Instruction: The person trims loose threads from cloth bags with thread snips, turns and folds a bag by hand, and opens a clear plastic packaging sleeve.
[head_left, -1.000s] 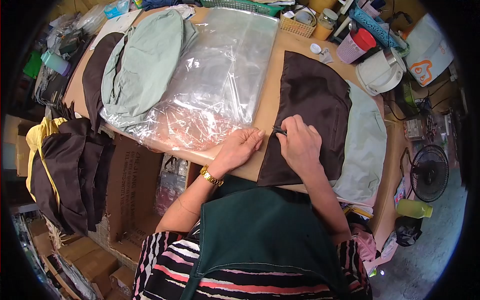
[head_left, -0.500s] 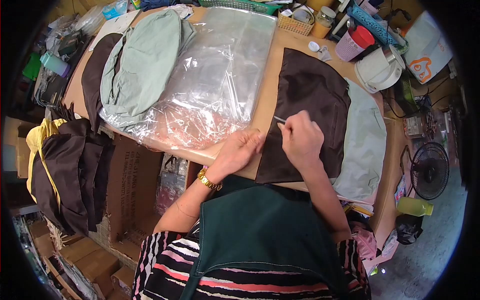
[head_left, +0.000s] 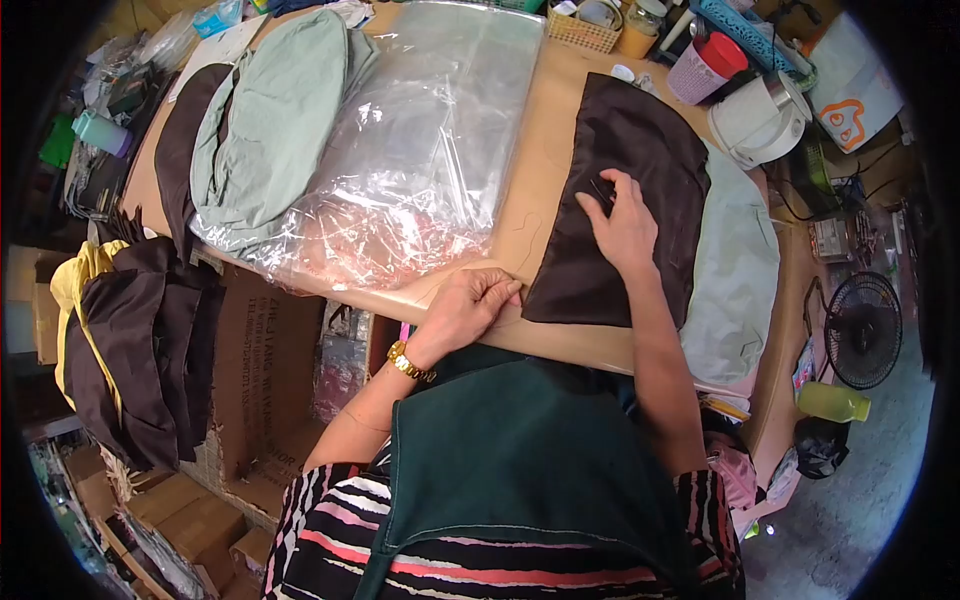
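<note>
A dark brown cloth piece (head_left: 640, 130) lies flat on the table, partly over a pale green one (head_left: 740, 270). Over the brown cloth is my right hand (head_left: 625, 222), fingers curved, with a small dark tool (head_left: 602, 188) at its fingertips. My left hand (head_left: 472, 308) is pinched near the table's front edge, left of the brown cloth; what it holds is too small to make out. Thin loose threads (head_left: 530, 240) lie between the clear plastic sheets (head_left: 430, 130) and the brown cloth.
Pale green cloth (head_left: 275, 120) rests on the plastic at the left. Brown and yellow cloths (head_left: 130, 340) hang beside a cardboard box (head_left: 265, 370). Baskets, a pink cup (head_left: 695, 75) and a white jug (head_left: 755, 125) line the back right. A black fan (head_left: 864, 330) stands right of the table.
My right hand has moved up and right over the brown cloth, and its fingers have loosened. The brown cloth has shifted slightly. My left hand stays pinched near the edge.
</note>
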